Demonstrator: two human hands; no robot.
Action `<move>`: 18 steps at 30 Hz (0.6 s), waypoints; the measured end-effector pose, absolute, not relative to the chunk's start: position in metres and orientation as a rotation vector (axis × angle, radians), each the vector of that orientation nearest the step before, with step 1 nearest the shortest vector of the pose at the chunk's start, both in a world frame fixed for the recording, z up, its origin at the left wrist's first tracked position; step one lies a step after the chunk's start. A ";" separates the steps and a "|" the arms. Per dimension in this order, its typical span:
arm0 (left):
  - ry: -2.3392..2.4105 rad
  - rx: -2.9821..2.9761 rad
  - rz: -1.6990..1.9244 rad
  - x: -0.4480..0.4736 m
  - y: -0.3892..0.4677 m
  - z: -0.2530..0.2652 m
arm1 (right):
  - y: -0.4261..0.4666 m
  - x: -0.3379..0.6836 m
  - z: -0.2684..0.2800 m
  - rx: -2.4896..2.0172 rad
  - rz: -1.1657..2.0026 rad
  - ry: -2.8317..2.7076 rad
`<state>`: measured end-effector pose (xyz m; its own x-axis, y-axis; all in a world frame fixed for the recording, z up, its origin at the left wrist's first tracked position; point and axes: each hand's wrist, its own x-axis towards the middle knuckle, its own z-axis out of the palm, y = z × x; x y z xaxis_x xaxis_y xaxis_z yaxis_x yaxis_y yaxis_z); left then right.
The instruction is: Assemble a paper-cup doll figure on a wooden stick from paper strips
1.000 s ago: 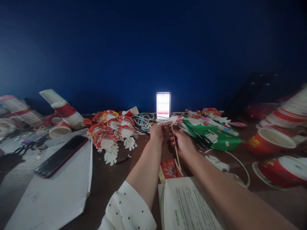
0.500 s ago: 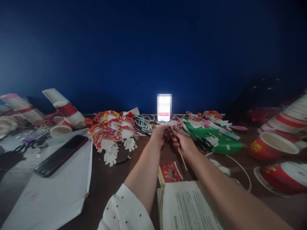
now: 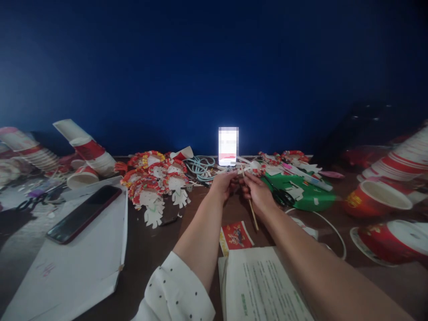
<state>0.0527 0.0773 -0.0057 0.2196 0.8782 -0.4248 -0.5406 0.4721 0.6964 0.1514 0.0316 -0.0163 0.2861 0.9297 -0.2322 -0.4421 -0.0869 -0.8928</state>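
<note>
My right hand (image 3: 257, 191) is closed around a thin wooden stick (image 3: 253, 215), which slants down toward me below the palm. Facing it, my left hand (image 3: 223, 183) has its fingers pinched together by the stick's upper end. Whatever those left fingers grip is too small and dark to make out. Just past the fingertips lies a white paper piece with red on it (image 3: 254, 167). Behind the hands an upright lit screen (image 3: 228, 147) leans near the wall. Under the wrists are a red printed card (image 3: 238, 236) and an open booklet (image 3: 264, 285).
Left of the hands lie red decorated paper rings (image 3: 157, 171), light-blue cord (image 3: 200, 167) and a phone (image 3: 85, 214) on a white board (image 3: 83, 272). Rightward are black scissors (image 3: 283, 197), a green sheet (image 3: 314, 203), a white cable (image 3: 339, 236) and red paper cups (image 3: 377, 198).
The whole view has shifted slightly, so things sit a little higher. My hands are marginally farther apart, and the right one still holds the stick.
</note>
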 end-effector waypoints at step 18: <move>0.957 0.443 1.008 0.048 0.078 0.001 | 0.029 0.152 -0.013 -1.188 1.359 -0.608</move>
<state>0.0481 0.0781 0.0007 0.1931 0.8637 -0.4656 -0.5097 0.4938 0.7045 0.1518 0.0287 -0.0135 0.1887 0.9385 -0.2891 -0.4099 -0.1922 -0.8916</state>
